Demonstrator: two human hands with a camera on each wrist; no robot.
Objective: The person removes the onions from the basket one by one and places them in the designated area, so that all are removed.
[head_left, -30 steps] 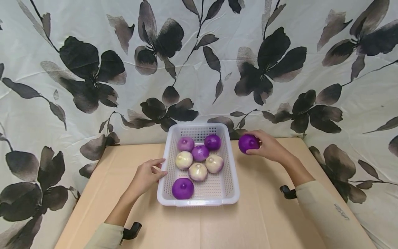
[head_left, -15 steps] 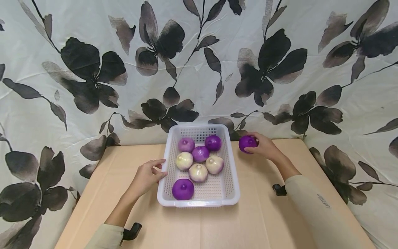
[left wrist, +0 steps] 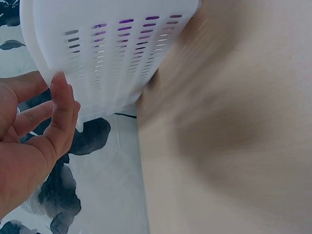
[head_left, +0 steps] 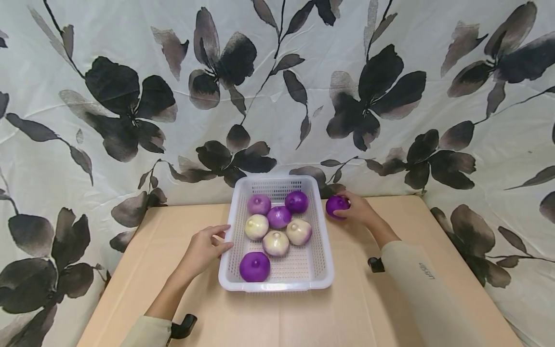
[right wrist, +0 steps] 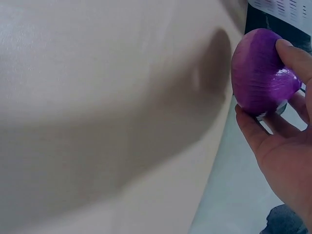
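My right hand (head_left: 356,210) pinches a purple onion (head_left: 336,206) between thumb and fingers, just right of the basket's far right side. In the right wrist view, that onion (right wrist: 258,73) is smooth and shiny, with fingers on its underside. A white perforated plastic basket (head_left: 323,274) stands mid-table. Inside it are several purple onions (head_left: 254,266) and three pale, whitish onions (head_left: 275,243). My left hand (head_left: 204,248) touches the basket's left rim, thumb and a finger spread apart along it. Seen from the left wrist, the fingertips meet the edge of the basket wall (left wrist: 102,63).
A tan table (head_left: 277,318) lies under the basket, its far edge close to a hanging cloth (head_left: 277,120) with dark flower prints. Black wrist devices (head_left: 184,326) sit at both sleeve cuffs.
My right hand has carried the purple onion leftward and slightly nearer, closer to the basket's right side. The left hand and the basket's onions keep their places.
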